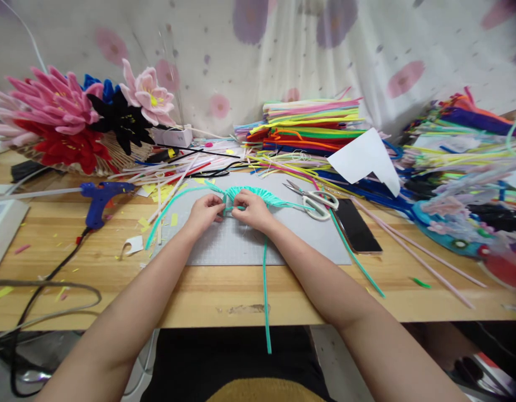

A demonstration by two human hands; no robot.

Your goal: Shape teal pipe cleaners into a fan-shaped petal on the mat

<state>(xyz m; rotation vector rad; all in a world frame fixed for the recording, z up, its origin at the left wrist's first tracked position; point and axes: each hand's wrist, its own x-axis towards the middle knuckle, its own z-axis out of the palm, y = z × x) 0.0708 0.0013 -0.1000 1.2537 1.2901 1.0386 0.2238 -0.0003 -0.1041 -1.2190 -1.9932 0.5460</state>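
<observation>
A turquoise pipe-cleaner piece point(261, 195), wound in close coils, lies across the grey cutting mat point(258, 245). My left hand point(207, 213) pinches its left end, fingertips pressed together. Just beside it, my right hand point(250, 209) is closed on the same piece, its fingertips close to the left ones. From the piece, one long turquoise strand curves out to the left and another hangs down over the table's front edge. White-handled scissors point(318, 204) lie partly open on the mat, right of the coiled piece. What exactly sits between my fingertips is too small to make out.
A blue glue gun point(99, 201) rests at left, its cable running off the front edge. Fluffy flowers point(73, 117) stand behind it. Stacked pipe cleaners point(312, 125) and a white paper piece point(366, 159) lie at the back. A phone point(358, 226) sits right of the mat.
</observation>
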